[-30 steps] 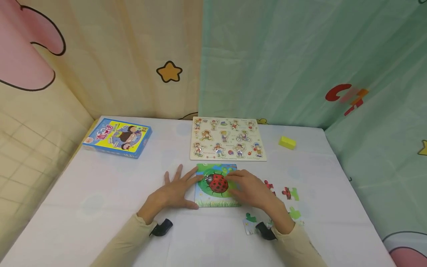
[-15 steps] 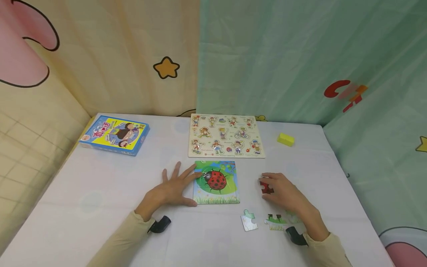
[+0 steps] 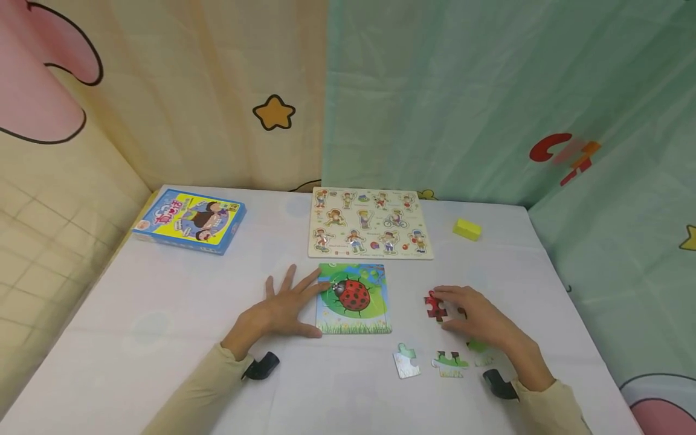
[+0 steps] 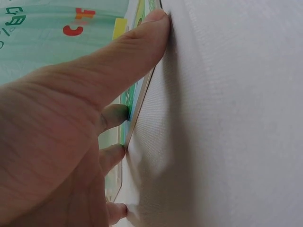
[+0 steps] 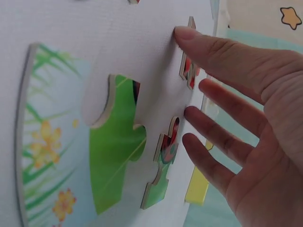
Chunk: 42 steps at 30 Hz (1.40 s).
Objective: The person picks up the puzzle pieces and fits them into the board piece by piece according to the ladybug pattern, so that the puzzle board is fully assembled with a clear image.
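My left hand [image 3: 283, 311] lies spread at the left side of the ladybug puzzle board [image 3: 353, 326], fingertips on its edge. In the left wrist view the thumb [image 4: 137, 45] is at the board's rim. Right of the board, my right hand [image 3: 478, 317] hovers low with fingers extended. Its index finger and thumb are beside a red jigsaw piece [image 3: 435, 307], without a visible pinch. Below the palm, in the right wrist view, are a red-and-green piece [image 5: 163, 165] and a larger flowered green piece [image 5: 57, 142].
Two more grassy pieces, a pale one [image 3: 406, 361] and a green one [image 3: 450, 365], lie nearer the front. Behind the ladybug board is a peg puzzle of children [image 3: 371, 223]. A blue-and-yellow box [image 3: 190, 220] stands far left, a yellow block [image 3: 467, 229] far right.
My right hand has left the ladybug board and gone right to the loose pieces. Since half a second ago it has shifted slightly right, uncovering more of the red piece. My left hand stays put.
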{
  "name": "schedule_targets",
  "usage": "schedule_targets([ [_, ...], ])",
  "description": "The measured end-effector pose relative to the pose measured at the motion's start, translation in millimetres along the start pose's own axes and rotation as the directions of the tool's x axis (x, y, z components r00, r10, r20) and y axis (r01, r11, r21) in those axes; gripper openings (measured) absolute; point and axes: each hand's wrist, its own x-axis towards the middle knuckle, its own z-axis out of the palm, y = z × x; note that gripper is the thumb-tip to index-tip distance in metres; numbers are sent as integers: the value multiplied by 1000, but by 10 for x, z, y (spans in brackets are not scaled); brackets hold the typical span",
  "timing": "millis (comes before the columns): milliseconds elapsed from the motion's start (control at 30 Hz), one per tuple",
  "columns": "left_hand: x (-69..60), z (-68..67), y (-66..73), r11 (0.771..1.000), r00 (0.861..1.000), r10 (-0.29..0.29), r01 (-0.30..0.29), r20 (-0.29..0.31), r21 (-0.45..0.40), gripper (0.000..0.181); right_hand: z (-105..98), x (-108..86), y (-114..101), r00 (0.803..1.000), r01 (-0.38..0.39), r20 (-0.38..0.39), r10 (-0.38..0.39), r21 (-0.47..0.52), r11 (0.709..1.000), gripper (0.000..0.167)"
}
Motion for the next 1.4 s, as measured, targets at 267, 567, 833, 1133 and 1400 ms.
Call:
schedule_targets([
  [267,4,6,-6,1000,1000,-1,1,-4,2,96,-28,53,22,998,69,18,-68,-30,997,56],
  [567,-9,-27,7,1000,1000,1,-1,-3,7,96,-28,144,26,995,83,61,-83,-7,996,54],
  [833,-8,-31,3,1000,1000,-6,6,-2,4,95,-45,300,10,991,93,103,-89,-30,995,49],
  [1133,-17,-30,-1,1000,1000,3,-3,-13,3,95,20,519,-282,987,160,28,-160,6,987,44],
  [1400,-18,2,12,1000,1000,-1,1,-1,-8,95,158,740,-694,959,277,41,-279,55,959,47],
])
